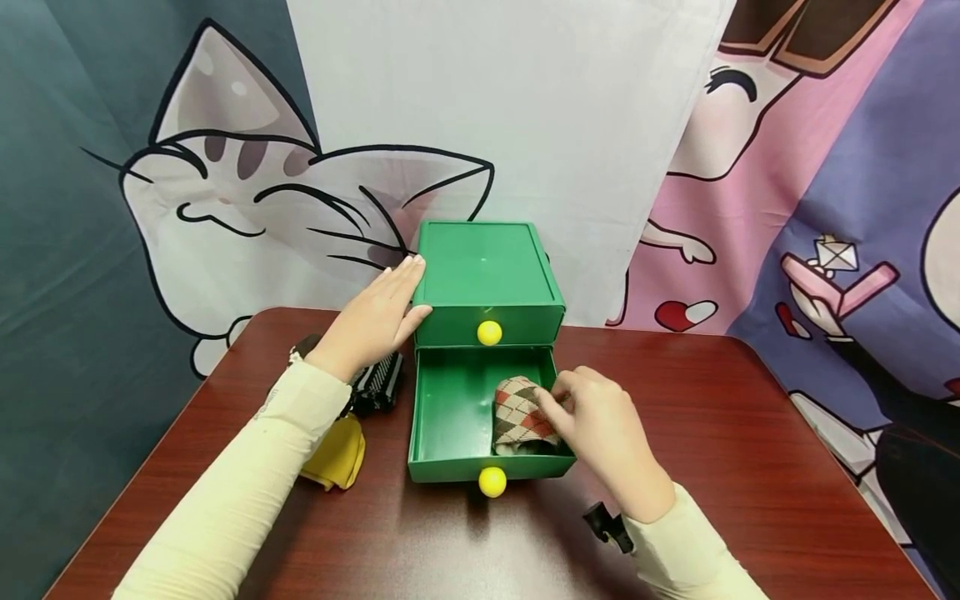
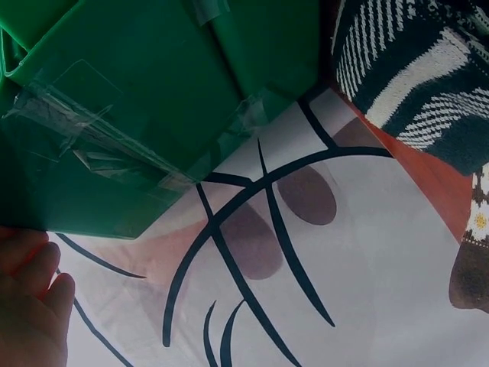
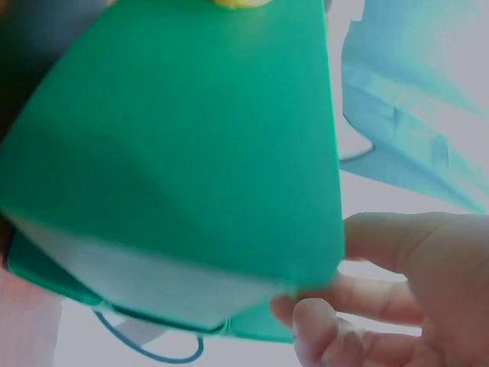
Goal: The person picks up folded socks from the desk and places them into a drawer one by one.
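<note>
A small green two-drawer cabinet (image 1: 480, 262) stands on the table, its lower drawer (image 1: 453, 417) pulled out and its upper drawer closed. My left hand (image 1: 378, 321) rests with straight fingers against the cabinet's upper left edge. In the drawer's right half lies an argyle sock (image 1: 517, 412), red, beige and dark. My right hand (image 1: 603, 425) is at the drawer's right wall, its thumb against the sock's right side and its fingers bent. Whether it pinches the sock is hidden; the right wrist view shows the fingers (image 3: 382, 298) by the green wall but no sock.
Left of the cabinet lie a black-and-white patterned sock (image 2: 420, 76) and a yellow folded cloth item (image 1: 337, 454), partly behind my left forearm. A brown patterned piece (image 2: 474, 267) shows in the left wrist view. Yellow round knobs (image 1: 492, 482) stick out from both drawers.
</note>
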The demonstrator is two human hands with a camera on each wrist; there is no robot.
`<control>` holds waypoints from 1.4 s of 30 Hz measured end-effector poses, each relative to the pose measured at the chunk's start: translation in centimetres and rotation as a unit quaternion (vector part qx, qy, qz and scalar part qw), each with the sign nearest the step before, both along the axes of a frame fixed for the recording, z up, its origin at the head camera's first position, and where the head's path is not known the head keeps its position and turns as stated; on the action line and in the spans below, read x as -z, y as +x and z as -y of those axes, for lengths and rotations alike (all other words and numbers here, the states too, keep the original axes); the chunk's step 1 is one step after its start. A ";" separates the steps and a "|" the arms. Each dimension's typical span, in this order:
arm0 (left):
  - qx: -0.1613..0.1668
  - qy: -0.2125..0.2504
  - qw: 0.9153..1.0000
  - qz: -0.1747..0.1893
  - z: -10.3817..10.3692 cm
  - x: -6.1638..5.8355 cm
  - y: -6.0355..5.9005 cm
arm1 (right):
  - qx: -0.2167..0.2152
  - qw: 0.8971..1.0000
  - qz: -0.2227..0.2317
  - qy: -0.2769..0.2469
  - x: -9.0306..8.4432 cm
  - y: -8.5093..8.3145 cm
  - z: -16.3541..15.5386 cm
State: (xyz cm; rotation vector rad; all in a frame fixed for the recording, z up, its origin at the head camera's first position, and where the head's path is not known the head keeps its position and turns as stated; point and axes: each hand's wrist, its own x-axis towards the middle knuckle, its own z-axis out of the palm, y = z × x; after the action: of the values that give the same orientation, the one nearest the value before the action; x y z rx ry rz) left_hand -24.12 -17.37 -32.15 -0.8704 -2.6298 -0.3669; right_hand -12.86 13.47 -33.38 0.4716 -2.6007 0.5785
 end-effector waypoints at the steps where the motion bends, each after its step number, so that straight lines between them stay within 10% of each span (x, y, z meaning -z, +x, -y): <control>1: 0.000 0.000 1.000 -0.001 0.0 0.0 0.0 | 0.000 1.000 -0.010 -0.013 -0.1 -0.1 -0.4; 14: -0.005 0.001 1.000 -0.004 0.0 0.1 0.0 | -0.085 0.976 -0.145 -0.137 1.0 -4.0 -3.8; 31: -0.009 0.081 0.986 -0.146 1.1 0.5 2.9 | -0.158 0.984 -0.083 0.010 0.1 -9.5 -4.0; 37: -0.071 0.133 0.984 -0.099 2.4 1.5 5.0 | -0.168 0.983 -0.075 0.017 0.4 -10.4 -3.8; 42: -0.161 0.166 0.973 0.014 3.8 2.2 7.3 | -0.176 0.981 -0.076 0.015 0.6 -11.2 -3.8</control>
State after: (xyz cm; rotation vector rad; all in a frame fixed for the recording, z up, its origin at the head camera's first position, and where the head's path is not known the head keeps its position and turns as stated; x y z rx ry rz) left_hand -16.81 -21.20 -34.36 -0.3256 -2.5686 -0.7071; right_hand -24.07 17.29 -33.94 0.9594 -2.3971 0.5908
